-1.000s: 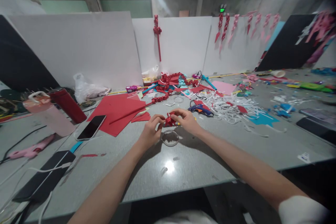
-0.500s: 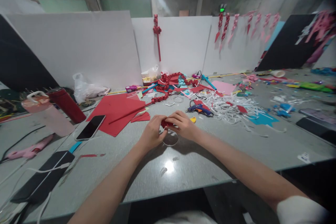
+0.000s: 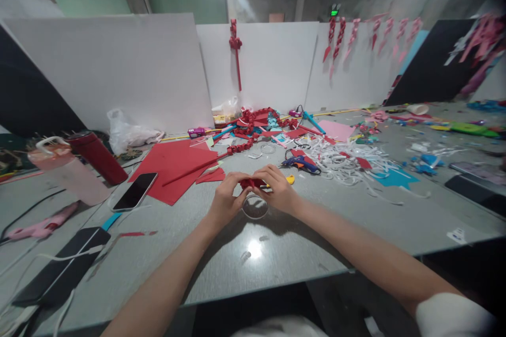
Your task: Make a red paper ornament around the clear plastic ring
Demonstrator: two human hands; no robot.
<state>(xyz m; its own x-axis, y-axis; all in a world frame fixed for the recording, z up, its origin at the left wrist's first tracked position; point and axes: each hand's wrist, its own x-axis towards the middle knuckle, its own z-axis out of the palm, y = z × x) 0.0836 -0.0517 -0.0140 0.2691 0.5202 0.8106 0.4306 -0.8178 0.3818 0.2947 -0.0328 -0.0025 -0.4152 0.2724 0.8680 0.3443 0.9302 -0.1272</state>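
Note:
Between my two hands is a small folded piece of red paper (image 3: 253,182), partly covered by fingers. My left hand (image 3: 228,197) pinches its left side, thumb below and fingers over the top. On the other side my right hand (image 3: 277,189) is closed on the paper in the same way. Just below the hands a clear round ring or dish (image 3: 255,207) lies on the table. Beyond my right fingers shows a yellow-handled tool (image 3: 290,179), its kind hard to make out.
Red paper sheets (image 3: 179,160) and a phone (image 3: 135,192) lie to the left, near a pink bottle (image 3: 69,174) and a red flask (image 3: 98,158). A blue glue gun (image 3: 302,163) sits by a heap of white strips (image 3: 343,160). A power strip (image 3: 63,266) with cables occupies the near left.
The red paper looks wider now between my fingers, and my hands have parted slightly. More of the clear ring and the yellow tool shows.

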